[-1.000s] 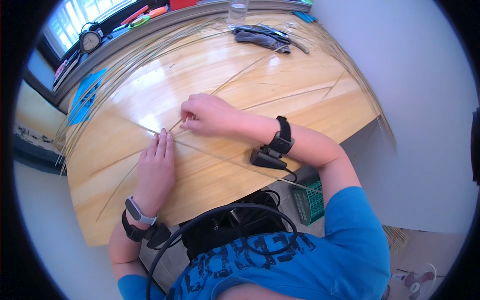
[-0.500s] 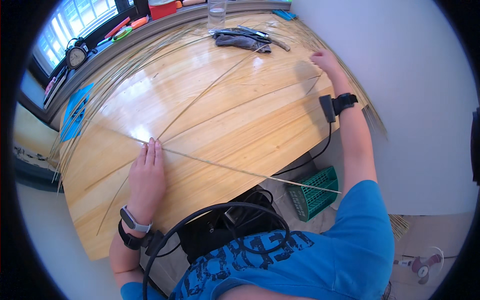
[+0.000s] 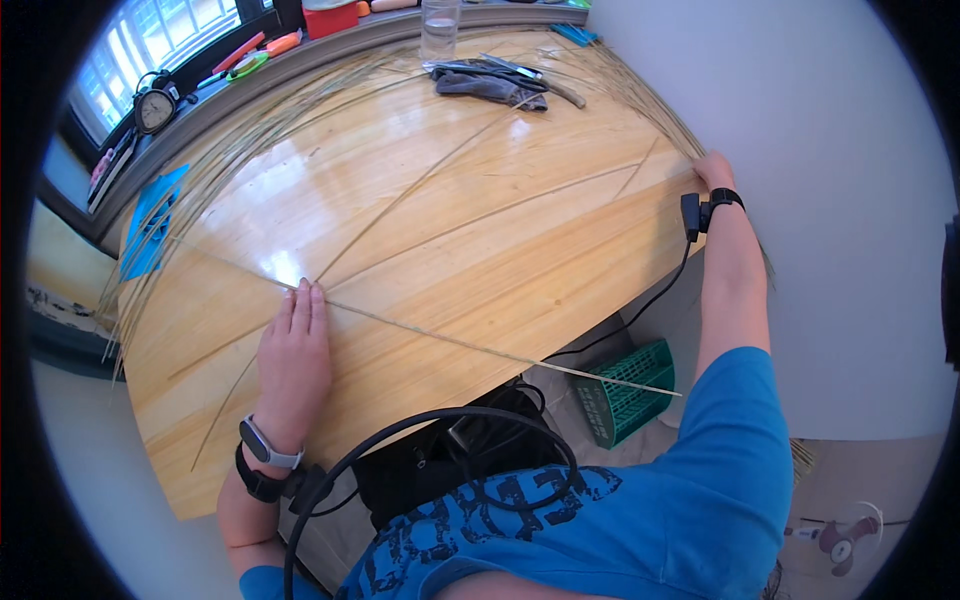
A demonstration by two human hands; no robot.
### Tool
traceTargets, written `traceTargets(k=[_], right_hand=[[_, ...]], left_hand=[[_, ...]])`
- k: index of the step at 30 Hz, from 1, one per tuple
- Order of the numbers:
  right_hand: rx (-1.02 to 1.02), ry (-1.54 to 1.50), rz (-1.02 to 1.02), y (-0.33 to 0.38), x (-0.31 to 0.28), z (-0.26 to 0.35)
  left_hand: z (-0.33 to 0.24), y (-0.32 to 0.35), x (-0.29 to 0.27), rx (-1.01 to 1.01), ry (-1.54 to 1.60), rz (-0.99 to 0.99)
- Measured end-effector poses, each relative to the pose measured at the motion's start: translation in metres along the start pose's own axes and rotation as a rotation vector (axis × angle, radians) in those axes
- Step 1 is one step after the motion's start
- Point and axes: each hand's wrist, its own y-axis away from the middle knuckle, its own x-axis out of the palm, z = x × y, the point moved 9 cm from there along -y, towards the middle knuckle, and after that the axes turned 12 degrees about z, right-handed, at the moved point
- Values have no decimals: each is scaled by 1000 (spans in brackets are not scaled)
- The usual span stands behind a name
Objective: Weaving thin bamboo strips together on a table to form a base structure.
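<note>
My left hand point(image 3: 294, 350) lies flat on the table with its fingers straight and side by side. Its fingertips press where two thin straw-coloured strips cross. One long strip point(image 3: 432, 331) slants past the table's front edge; the other strip point(image 3: 413, 190) runs up toward the far side, its lower end emerging left of my hand. At the right edge, beside the wall, my right hand point(image 3: 713, 170) is closed with curled fingers at a bundle of similar strips point(image 3: 664, 118). What its fingers hold is hidden.
More strips point(image 3: 250, 120) lie along the far left edge, over a blue sheet point(image 3: 150, 235). At the back are a grey cloth point(image 3: 485, 88) with tools and a clear glass point(image 3: 439, 35). A green basket point(image 3: 628, 392) stands below the front edge; black cables point(image 3: 500, 412) cross near me.
My right hand has moved right and nearer, from above the tabletop to the strips along the wall. My left hand and the crossed strips have stayed in place.
</note>
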Motion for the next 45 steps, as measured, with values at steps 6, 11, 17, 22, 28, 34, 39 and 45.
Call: traceTargets(k=[6, 11, 17, 22, 28, 34, 39, 45], right_hand=[[-269, 41, -146, -3, -13, 37], [-263, -121, 17, -46, -13, -34], [-204, -455, 61, -18, 5, -23], [-198, -140, -61, -27, -8, -20], [-383, -329, 67, -30, 2, 7], [-374, -360, 133, 2, 5, 36], [-429, -595, 134, -17, 4, 22], [-391, -448, -133, -31, -20, 8]], left_hand=[[0, 2, 0, 3, 0, -6], [-4, -6, -1, 31, 42, -28], [0, 1, -2, -12, -12, 4], [0, -1, 3, 9, -5, -13], [0, 0, -1, -5, 0, -1], [0, 1, -4, -6, -5, 18], [-2, -1, -5, -4, -2, 10], [-2, -2, -5, 7, -1, 0]])
